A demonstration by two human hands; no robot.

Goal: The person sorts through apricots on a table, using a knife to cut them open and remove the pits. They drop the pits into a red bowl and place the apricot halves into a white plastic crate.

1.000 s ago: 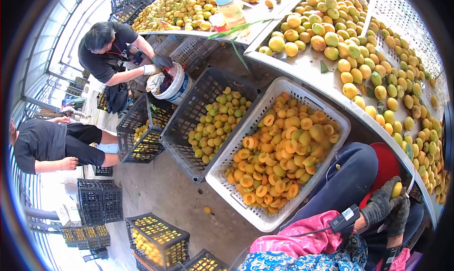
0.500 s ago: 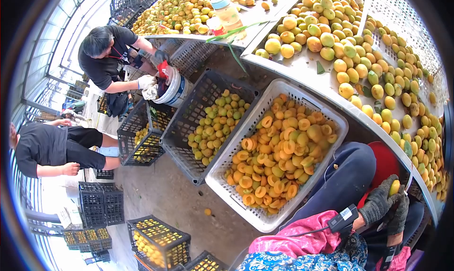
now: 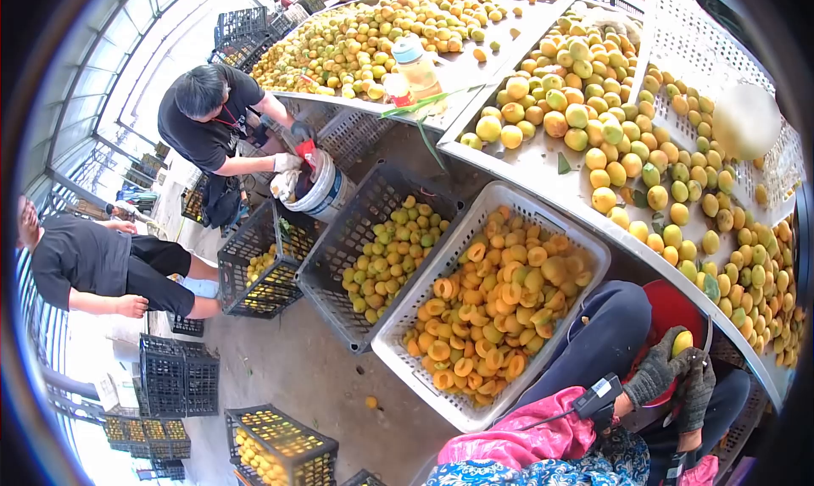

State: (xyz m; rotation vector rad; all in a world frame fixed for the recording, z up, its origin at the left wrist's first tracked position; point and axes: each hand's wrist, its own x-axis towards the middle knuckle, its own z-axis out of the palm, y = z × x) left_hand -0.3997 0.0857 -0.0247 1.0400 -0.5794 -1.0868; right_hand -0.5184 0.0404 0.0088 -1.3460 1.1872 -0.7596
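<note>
- Your gloved left hand (image 3: 655,374), lower right of the frame, closes on a yellow fruit (image 3: 682,342) that pokes out above the fingers.
- Your gloved right hand (image 3: 697,394) is curled right against the left; you cannot tell what it grips.
- A red tub (image 3: 678,304) sits just behind your hands.
- Near centre, a white crate (image 3: 421,386) holds halved fruit (image 3: 492,308).
- A metal table (image 3: 543,169) at upper right bears whole fruit (image 3: 627,166).
</note>
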